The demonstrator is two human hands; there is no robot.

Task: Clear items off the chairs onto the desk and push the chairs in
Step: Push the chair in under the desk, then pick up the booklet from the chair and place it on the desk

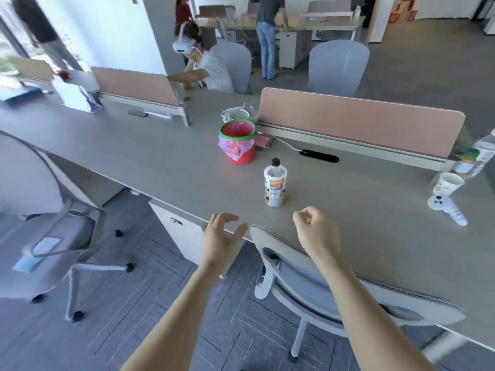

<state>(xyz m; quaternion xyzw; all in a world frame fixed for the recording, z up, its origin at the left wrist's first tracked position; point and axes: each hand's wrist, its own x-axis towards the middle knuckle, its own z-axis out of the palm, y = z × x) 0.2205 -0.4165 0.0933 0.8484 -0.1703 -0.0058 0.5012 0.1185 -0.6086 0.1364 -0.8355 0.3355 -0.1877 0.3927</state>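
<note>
- Head view: we take the grey desk (166,162) as our landmark; both our bare arms reach toward its near edge.
- Our left hand (223,238) hangs just off that edge, fingers spread and curled, holding nothing.
- Our right hand (314,227) hovers over the desk's near edge, fingers curled into a loose fist; we cannot tell if anything is inside it.
- The nearer chair (316,285) sits pushed under the desk, its backrest top at the desk's edge, below our hands.
- A second chair (51,228) stands away from the desk, to its left, with a blue-white item (37,254) on its seat.
- On the desk stand a bottle (275,183) just beyond our hands and a red bin (238,141) farther in.
</note>
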